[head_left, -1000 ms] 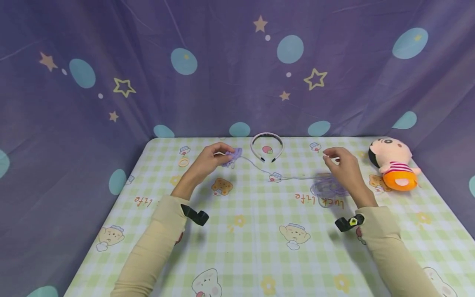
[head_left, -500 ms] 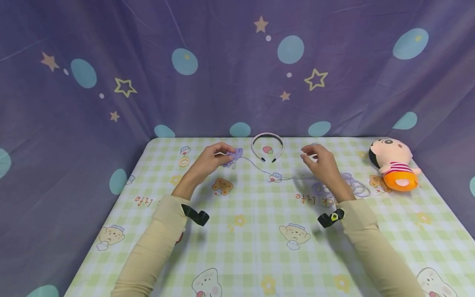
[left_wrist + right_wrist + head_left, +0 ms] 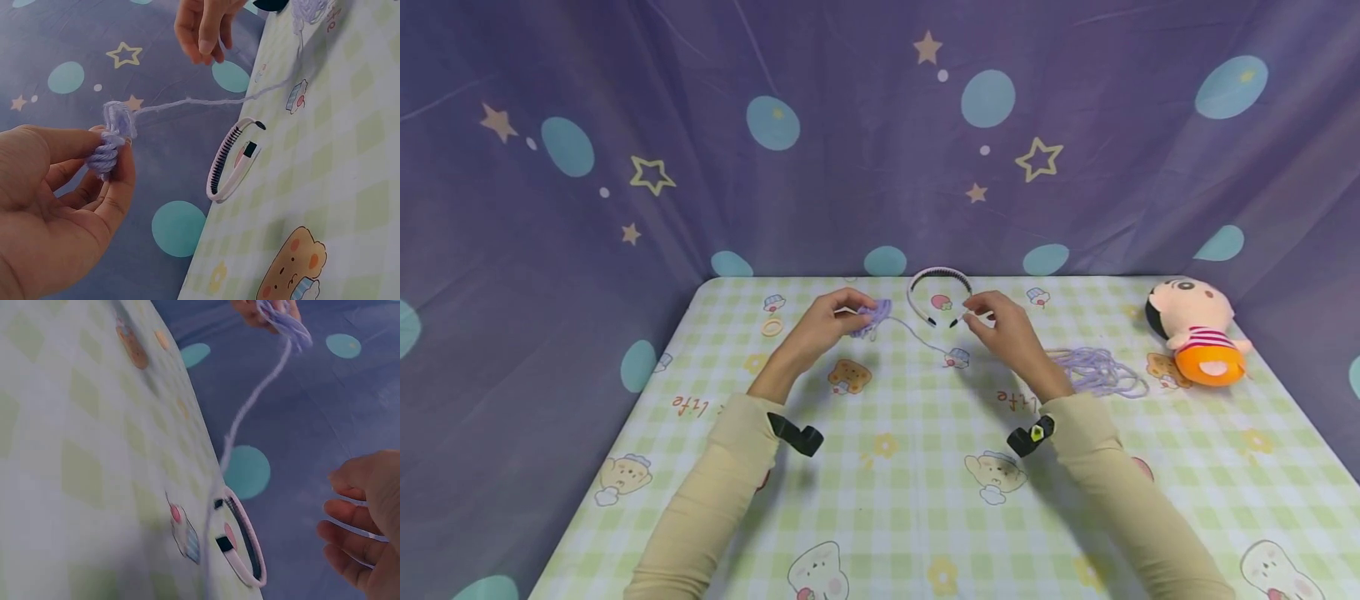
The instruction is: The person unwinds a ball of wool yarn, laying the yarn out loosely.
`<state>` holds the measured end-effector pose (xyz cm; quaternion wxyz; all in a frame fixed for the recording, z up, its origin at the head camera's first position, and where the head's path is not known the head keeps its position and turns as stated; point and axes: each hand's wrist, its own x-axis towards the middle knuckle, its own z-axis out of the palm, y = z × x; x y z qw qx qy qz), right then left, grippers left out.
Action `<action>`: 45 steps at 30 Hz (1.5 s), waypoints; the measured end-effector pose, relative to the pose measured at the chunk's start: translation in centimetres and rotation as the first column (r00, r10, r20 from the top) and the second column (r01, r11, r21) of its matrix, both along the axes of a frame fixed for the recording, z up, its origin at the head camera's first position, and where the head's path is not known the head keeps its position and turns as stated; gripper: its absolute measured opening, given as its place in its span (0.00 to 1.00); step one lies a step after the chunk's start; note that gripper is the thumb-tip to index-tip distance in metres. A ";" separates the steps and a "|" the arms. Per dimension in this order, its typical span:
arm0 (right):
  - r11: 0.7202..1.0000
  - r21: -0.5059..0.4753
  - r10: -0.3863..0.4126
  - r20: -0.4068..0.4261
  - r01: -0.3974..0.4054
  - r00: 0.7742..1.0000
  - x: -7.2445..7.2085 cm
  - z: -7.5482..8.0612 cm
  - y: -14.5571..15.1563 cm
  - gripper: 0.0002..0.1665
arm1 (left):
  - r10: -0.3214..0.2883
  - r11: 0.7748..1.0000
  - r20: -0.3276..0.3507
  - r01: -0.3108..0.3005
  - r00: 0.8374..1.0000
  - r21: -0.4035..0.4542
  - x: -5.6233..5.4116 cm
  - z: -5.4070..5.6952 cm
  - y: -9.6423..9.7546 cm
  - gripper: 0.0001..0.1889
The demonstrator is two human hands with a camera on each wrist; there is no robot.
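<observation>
My left hand [image 3: 829,323] pinches a small bundle of lilac yarn [image 3: 106,147] between thumb and fingers, above the table. From the bundle a single yarn strand [image 3: 253,400] runs down and across to a loose pile of the same yarn [image 3: 1093,371] at the right of the table. My right hand [image 3: 1003,327] hovers near the headband's right end, fingers loosely bent and holding nothing; in the right wrist view its fingers [image 3: 353,515] are spread apart. A white headband [image 3: 913,298] with black tips and inner teeth lies at the back middle.
A plush doll [image 3: 1202,333] with a striped top and orange bottom lies at the back right. A pale ring [image 3: 764,330] sits at the back left. A checked, printed cloth [image 3: 910,517] covers the table, and a purple patterned curtain [image 3: 865,200] hangs behind it.
My right hand has moved left, from over the yarn pile to beside the headband, uncovering more of the pile. The left hand stays in place with its bundle.
</observation>
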<state>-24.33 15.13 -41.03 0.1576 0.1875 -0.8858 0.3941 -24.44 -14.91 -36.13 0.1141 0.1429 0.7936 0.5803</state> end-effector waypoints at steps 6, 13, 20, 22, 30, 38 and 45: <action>0.998 -0.002 0.068 0.032 -0.068 0.997 0.1 -0.6 -2.3 0.12 | 0.003 1.000 -0.002 -0.003 1.000 0.006 0.0 -0.1 0.0 0.10; 0.992 0.021 0.125 0.005 -0.125 0.992 0.3 -2.0 -4.9 0.11 | 0.001 1.000 -0.014 -0.001 1.000 0.011 0.0 -0.1 0.1 0.10; 0.987 0.013 0.161 -0.005 -0.161 0.987 0.7 -2.2 -6.4 0.06 | -0.007 1.000 -0.015 0.007 1.000 0.015 0.0 -0.1 0.1 0.10; 0.987 -0.004 0.158 -0.005 -0.158 0.987 0.9 -2.1 -6.4 0.06 | -0.007 1.000 -0.015 0.007 1.000 0.015 0.0 -0.1 0.0 0.10; 0.993 -0.058 0.101 0.010 -0.100 0.995 1.2 -1.2 -5.1 0.05 | -0.004 1.000 -0.004 0.004 1.000 0.012 0.1 0.0 -0.2 0.11; 0.995 -0.089 0.051 -0.020 -0.052 0.999 1.2 0.0 -3.1 0.09 | -0.006 1.000 0.005 0.006 1.000 0.003 -0.1 0.0 -0.2 0.12; 0.992 -0.126 -0.008 -0.094 -0.004 0.996 0.8 0.4 -1.3 0.07 | -0.001 1.000 0.012 0.001 1.000 0.008 -0.1 -0.1 -0.2 0.11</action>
